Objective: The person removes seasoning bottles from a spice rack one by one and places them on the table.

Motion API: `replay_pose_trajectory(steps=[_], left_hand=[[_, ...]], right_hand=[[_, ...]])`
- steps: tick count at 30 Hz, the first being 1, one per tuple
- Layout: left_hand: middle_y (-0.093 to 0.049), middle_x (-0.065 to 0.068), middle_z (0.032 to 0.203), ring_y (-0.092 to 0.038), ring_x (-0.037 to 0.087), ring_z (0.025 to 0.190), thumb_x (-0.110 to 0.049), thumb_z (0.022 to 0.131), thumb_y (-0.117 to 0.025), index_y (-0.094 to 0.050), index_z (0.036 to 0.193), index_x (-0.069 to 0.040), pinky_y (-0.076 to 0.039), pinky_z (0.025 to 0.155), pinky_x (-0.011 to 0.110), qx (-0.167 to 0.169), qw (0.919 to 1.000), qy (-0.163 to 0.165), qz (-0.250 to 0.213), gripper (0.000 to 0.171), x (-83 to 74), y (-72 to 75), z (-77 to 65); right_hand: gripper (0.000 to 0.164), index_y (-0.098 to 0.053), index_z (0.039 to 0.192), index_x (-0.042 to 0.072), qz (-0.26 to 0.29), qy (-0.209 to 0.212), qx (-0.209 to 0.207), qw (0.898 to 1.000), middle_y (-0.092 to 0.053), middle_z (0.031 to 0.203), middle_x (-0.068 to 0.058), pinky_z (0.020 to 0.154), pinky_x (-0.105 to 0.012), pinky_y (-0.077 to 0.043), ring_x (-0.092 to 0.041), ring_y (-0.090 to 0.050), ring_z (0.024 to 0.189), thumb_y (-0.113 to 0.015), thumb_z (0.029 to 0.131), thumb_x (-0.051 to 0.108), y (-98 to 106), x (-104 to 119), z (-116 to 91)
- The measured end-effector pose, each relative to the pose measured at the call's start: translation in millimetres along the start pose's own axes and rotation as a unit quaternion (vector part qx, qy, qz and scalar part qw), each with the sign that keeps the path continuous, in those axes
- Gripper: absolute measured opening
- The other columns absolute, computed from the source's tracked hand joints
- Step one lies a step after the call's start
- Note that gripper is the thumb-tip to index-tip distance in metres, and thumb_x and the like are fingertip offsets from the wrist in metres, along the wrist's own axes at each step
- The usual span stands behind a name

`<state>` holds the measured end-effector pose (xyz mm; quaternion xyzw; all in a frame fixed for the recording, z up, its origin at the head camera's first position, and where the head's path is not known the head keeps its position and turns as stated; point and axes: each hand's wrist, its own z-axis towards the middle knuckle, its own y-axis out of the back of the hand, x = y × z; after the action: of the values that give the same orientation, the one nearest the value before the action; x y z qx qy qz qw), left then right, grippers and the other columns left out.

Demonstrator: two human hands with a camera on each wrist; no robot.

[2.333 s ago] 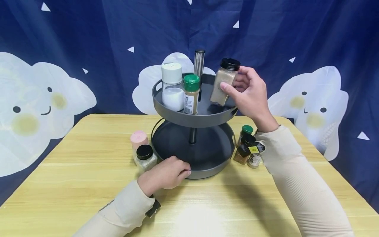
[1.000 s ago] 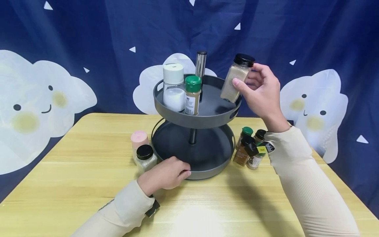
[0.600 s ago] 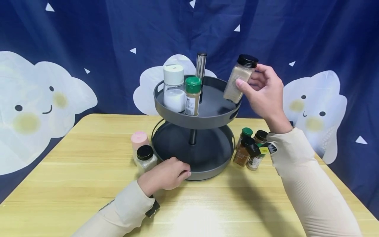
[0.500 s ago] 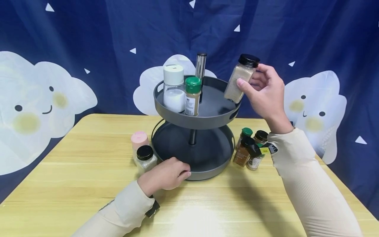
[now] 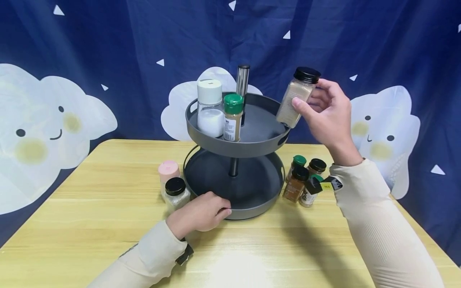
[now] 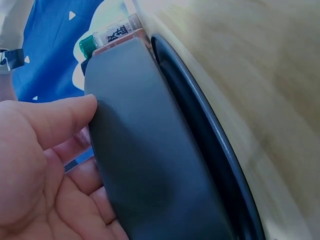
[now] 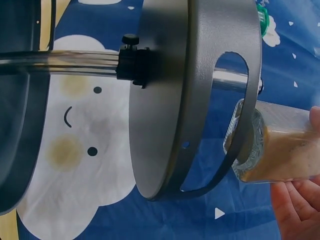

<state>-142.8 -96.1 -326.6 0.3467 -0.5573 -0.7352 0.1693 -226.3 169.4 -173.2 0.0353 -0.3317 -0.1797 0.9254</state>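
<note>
My right hand (image 5: 331, 116) holds a square spice jar (image 5: 297, 100) with a black lid and beige powder, its base tilted inward at the upper tray's right rim. In the right wrist view, the jar's foil-like base (image 7: 245, 140) appears beyond the handle cut-out. With thumb and fingers, my left hand (image 5: 201, 212) grips the front rim of the lower tray (image 5: 257, 210) of a grey two-tier rack. On the upper tray (image 5: 235, 150) stand a white-capped shaker (image 5: 210, 110) of white grains and a green-capped spice bottle (image 5: 233, 120).
Several small spice bottles (image 5: 295, 186) with green and black caps cluster right of the rack, partly covered by the right wrist camera. Left of it stand a pink-capped bottle (image 5: 169, 172) and a black-lidded jar (image 5: 176, 194). A central pole (image 5: 243, 80) rises through the upper tray.
My right hand has carried the spice jar rightward, from above the upper tray out to its right rim. My left hand has kept its grip on the lower rim.
</note>
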Motion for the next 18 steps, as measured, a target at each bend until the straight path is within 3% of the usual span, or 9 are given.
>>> replay_pose_trajectory(steps=[18], left_hand=[[-0.034, -0.009, 0.056, -0.040, 0.008, 0.051, -0.012, 0.094, -0.056, -0.049, 0.064, -0.017, -0.038, 0.054, 0.024, -0.007, 0.9999, -0.012, 0.001, 0.031, 0.9, -0.9, -0.1]], right_hand=[[0.042, -0.058, 0.112, 0.002, 0.031, -0.005, -0.028, 0.999, -0.069, 0.085, 0.006, 0.072, -0.012, -0.052, -0.009, -0.065, 0.075, -0.074, 0.074, -0.003, 15, 0, -4]])
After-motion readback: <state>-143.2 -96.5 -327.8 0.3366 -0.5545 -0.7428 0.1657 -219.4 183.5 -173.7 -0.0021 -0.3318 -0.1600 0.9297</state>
